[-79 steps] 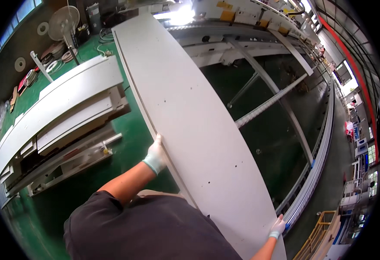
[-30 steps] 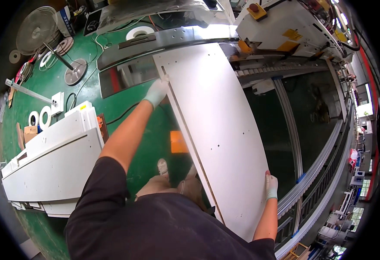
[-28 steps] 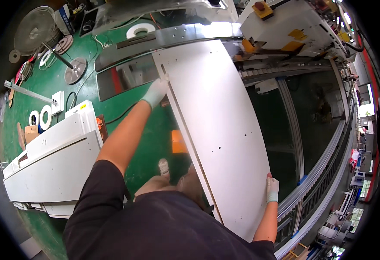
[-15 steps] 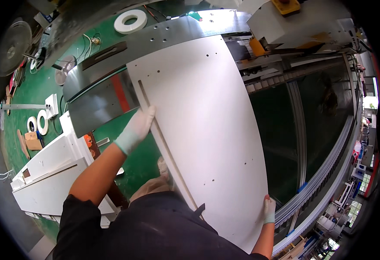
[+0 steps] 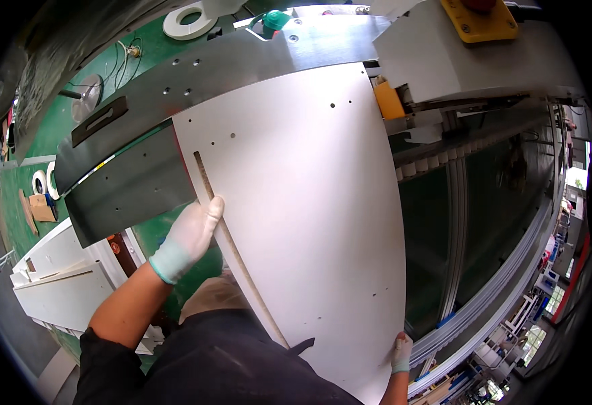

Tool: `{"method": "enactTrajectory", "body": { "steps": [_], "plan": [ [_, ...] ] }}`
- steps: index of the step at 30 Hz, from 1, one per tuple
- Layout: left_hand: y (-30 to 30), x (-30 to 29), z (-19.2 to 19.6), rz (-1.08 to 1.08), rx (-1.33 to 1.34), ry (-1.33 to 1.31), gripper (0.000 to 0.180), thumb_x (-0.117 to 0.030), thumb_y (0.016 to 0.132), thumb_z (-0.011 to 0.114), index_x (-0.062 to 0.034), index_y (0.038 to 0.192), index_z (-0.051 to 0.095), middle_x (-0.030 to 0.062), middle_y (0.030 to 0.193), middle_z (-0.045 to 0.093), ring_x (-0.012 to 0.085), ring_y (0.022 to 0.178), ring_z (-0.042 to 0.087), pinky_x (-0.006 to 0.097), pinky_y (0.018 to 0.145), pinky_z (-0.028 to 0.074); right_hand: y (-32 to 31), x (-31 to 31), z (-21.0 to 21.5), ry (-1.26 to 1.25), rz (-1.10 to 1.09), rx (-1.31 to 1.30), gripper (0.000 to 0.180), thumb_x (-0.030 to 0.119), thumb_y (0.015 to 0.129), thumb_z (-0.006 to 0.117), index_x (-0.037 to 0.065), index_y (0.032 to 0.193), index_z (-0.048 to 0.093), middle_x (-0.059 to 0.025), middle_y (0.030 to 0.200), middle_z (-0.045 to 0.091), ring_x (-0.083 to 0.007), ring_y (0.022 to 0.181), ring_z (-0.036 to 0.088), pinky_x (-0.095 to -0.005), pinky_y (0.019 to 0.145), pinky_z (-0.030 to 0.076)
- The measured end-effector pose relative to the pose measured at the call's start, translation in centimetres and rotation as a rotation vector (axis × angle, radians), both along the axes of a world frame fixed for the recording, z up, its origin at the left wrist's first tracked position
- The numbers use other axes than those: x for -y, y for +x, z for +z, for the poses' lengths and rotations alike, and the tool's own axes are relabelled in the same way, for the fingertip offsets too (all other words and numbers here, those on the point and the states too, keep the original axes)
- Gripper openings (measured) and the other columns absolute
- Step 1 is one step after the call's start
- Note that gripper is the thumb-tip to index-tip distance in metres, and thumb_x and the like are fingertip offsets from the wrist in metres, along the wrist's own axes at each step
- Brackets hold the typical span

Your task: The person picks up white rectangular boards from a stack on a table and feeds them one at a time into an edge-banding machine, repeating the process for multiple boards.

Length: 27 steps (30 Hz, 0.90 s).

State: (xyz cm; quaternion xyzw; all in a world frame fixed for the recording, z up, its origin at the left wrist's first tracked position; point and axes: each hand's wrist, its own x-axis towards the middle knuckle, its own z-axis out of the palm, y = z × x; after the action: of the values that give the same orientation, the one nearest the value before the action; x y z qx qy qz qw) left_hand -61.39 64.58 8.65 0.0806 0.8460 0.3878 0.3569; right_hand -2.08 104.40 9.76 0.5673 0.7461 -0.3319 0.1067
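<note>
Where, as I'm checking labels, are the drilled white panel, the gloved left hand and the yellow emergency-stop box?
Drilled white panel (image 5: pixel 296 216), head view: middle of its broad face.
Gloved left hand (image 5: pixel 190 233), head view: middle of the hand.
Yellow emergency-stop box (image 5: pixel 482 27), head view: on its yellow casing.

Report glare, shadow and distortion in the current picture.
Head view: bright sheen on the metal tabletop, strongest toward its right end; head view: floor right of the white board in deep shadow; head view: the board's right edge bows outward, with black corners around the picture.
</note>
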Motion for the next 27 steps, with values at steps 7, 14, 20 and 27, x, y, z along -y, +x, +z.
{"method": "enactTrajectory", "body": {
  "steps": [7, 14, 20, 27],
  "plan": [
    [0.4, -8.7, -0.9, 0.181, 0.081, 0.104, 0.067, -0.050, 0.108, 0.039, 0.0057, 0.074, 0.057, 0.0142, 0.057, 0.046, 0.0252, 0.056, 0.048, 0.041, 0.062, 0.045, -0.1, -8.5, -0.4, -0.024, 0.039, -0.044, 0.065, 0.062, 0.100, 0.053, 0.000, 0.081, 0.058, 0.0025, 0.076, 0.052, -0.0109, 0.076, 0.044, -0.0299, 0.068, 0.039],
    [0.1, -17.9, -1.5, 0.320, 0.303, 0.200, 0.057, -0.051, 0.104, 0.048, 0.0036, 0.102, 0.063, 0.0081, 0.082, 0.063, 0.0156, 0.073, 0.059, 0.033, 0.069, 0.052, -0.6, -18.3, -1.1, -0.040, -0.048, -0.092, 0.067, 0.061, 0.097, 0.059, -0.003, 0.079, 0.062, -0.0001, 0.075, 0.053, -0.0113, 0.076, 0.046, -0.0319, 0.069, 0.041],
    [-0.5, -26.5, -1.7, 0.416, 0.403, 0.263, 0.054, -0.044, 0.105, 0.044, 0.0069, 0.103, 0.062, 0.0097, 0.078, 0.058, 0.0218, 0.072, 0.058, 0.035, 0.067, 0.049, 0.7, -26.1, -3.3, 0.105, 0.022, -0.168, 0.060, 0.060, 0.099, 0.057, 0.004, 0.075, 0.054, 0.0042, 0.073, 0.046, -0.0100, 0.073, 0.040, -0.0306, 0.064, 0.035],
    [-1.8, -33.0, -6.0, 0.043, -0.136, 0.219, 0.056, -0.049, 0.104, 0.042, -0.0002, 0.123, 0.062, 0.0161, 0.095, 0.069, 0.0290, 0.083, 0.066, 0.044, 0.074, 0.052, -9.7, -31.0, -1.8, 0.481, 0.031, -0.331, 0.050, 0.042, 0.099, 0.063, -0.006, 0.115, 0.064, -0.0160, 0.107, 0.067, -0.0267, 0.101, 0.061, -0.0364, 0.092, 0.048]
  ]
}}
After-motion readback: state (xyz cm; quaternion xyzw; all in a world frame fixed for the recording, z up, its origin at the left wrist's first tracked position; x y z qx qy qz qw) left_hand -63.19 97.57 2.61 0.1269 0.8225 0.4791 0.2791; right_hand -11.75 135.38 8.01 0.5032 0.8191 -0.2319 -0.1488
